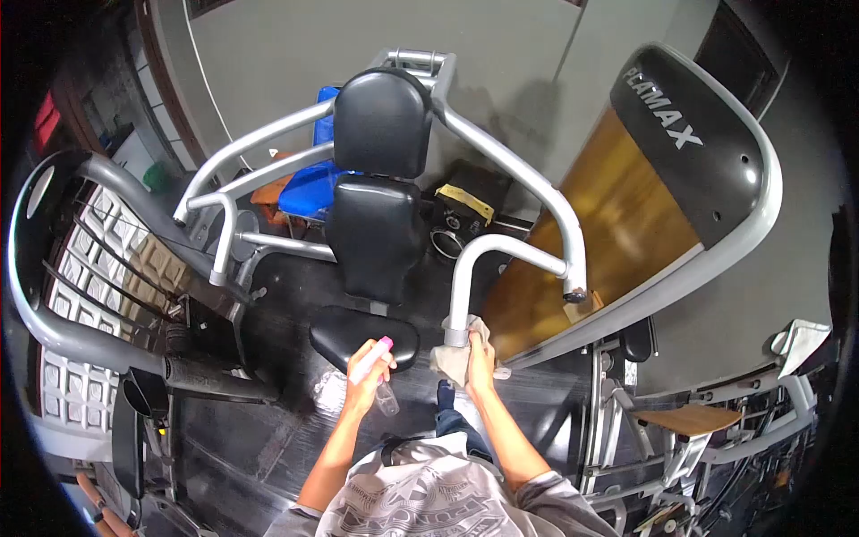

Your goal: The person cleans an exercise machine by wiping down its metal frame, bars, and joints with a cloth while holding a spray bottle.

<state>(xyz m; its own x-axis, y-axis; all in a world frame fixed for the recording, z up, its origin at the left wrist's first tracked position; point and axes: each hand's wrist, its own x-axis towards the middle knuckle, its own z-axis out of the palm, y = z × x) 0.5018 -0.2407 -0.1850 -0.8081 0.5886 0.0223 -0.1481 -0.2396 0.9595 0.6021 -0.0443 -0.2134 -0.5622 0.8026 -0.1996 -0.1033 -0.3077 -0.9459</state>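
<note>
My left hand (367,369) is wrapped round a clear spray bottle (386,399) with a pink and white top, in front of the machine's black seat (333,338). With my right hand (480,358) I hold a beige cloth (450,362) against the lower end of the machine's right silver handle (463,295). The cloth lies around the tube's end, and part of it hangs to the left of my fingers. Above the seat stand the black back pad (378,237) and the upper pad (382,121).
A tall panel marked PLAMAX (662,170) rises at the right. The left silver handle (224,237) curves down beside a blue seat (309,190). A black box with a yellow strip (465,204) is behind the machine. More gym equipment (689,419) stands at the lower right.
</note>
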